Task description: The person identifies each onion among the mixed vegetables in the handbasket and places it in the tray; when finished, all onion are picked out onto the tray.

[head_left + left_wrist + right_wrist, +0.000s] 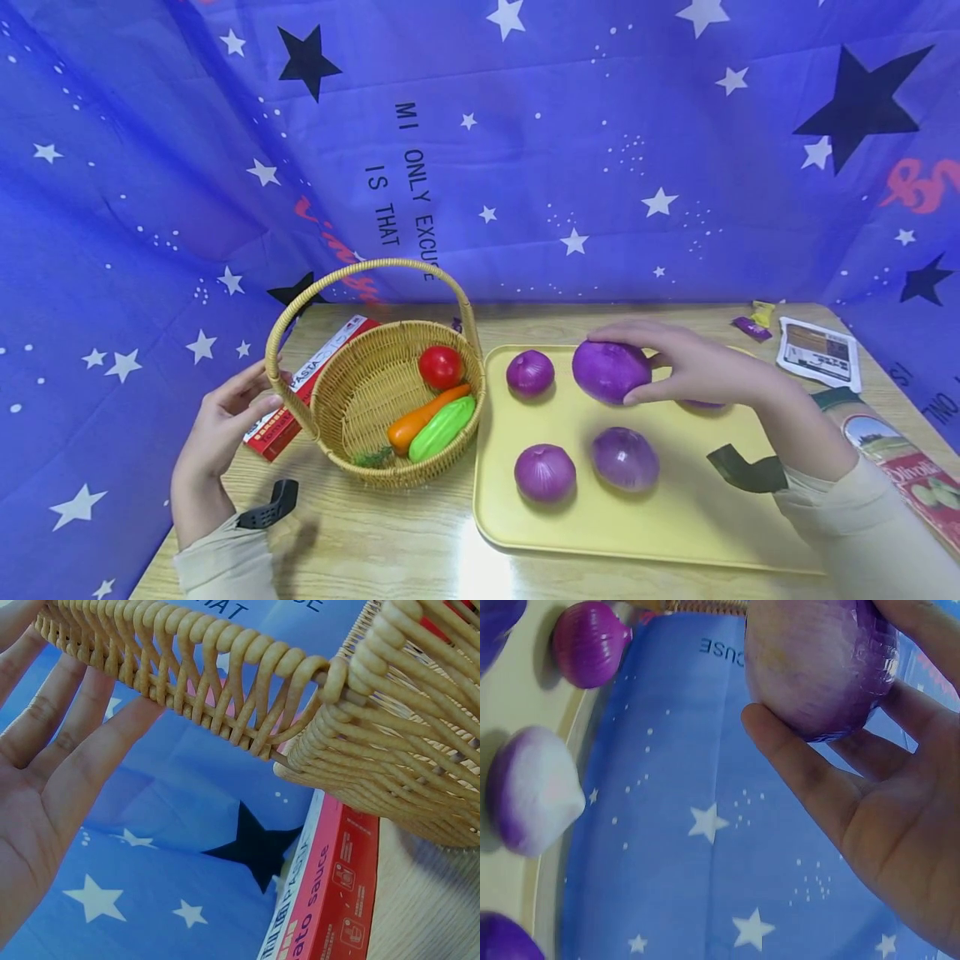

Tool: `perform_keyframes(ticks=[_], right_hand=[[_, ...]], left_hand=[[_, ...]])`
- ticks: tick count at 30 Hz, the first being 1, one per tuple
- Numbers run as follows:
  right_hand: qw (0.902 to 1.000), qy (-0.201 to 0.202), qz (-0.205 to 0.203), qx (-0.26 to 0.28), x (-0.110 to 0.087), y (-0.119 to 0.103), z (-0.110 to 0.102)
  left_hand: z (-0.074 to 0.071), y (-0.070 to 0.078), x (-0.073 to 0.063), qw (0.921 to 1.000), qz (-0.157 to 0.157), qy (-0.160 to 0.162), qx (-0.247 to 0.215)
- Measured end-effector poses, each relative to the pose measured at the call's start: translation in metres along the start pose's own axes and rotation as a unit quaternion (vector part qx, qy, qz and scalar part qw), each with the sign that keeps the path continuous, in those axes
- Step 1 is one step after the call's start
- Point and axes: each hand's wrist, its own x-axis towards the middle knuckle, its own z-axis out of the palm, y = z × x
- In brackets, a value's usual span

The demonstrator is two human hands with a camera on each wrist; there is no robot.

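Note:
My right hand (pixel 697 367) holds a purple onion (pixel 611 372) between thumb and fingers, above the yellow tray (pixel 525 533). More purple onions lie on that tray: one at the back left (pixel 530 372), one at the front left (pixel 545 473), one near the middle (pixel 626 458), and one partly hidden beneath my right hand. To the left stands a wicker basket (pixel 360 392) with a tomato (pixel 441 367), a carrot (pixel 423 418) and a green vegetable (pixel 442 429) inside. My left hand (pixel 52 765) has straight fingers touching the basket's handle (pixel 217 652).
A red pasta box (pixel 273 433) lies behind and left of the basket. At the right are a white packet (pixel 819 352), small wrapped candies (pixel 753 327) and an olive-print package (pixel 900 467). A blue star-patterned cloth (pixel 525 167) hangs around the wooden table (pixel 375 533).

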Motion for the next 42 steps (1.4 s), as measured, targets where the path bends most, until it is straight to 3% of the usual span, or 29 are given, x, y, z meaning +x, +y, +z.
perform_keyframes(ticks=[5, 11, 15, 21, 29, 33, 42], right_hand=[[0.9994, 0.029, 0.004, -0.016, -0.020, 0.008, -0.001], [0.9965, 0.072, -0.017, -0.039, -0.047, 0.024, -0.002], [0.9968, 0.079, -0.009, -0.011, -0.065, 0.036, 0.000], [0.9972, 0.069, 0.025, 0.015, -0.088, 0.050, 0.002], [0.9963, 0.082, 0.024, 0.007, -0.110, 0.072, 0.013], [0.9960, 0.059, 0.050, 0.044, -0.123, 0.081, 0.022], [0.9944, 0.017, 0.056, 0.088, -0.133, 0.096, 0.040]], left_hand=[[0.000, 0.000, -0.001, 1.0000, 0.000, -0.002, 0.000], [0.000, 0.000, -0.001, 1.0000, 0.001, -0.002, 0.000], [0.000, 0.000, 0.000, 1.0000, -0.003, -0.001, 0.006], [-0.001, -0.001, 0.002, 1.0000, -0.005, 0.002, 0.007], [0.000, 0.000, 0.000, 1.0000, -0.005, 0.005, 0.002], [0.000, 0.000, 0.000, 1.0000, -0.005, 0.004, 0.001], [-0.001, -0.001, 0.000, 0.9999, -0.006, 0.007, 0.008]])
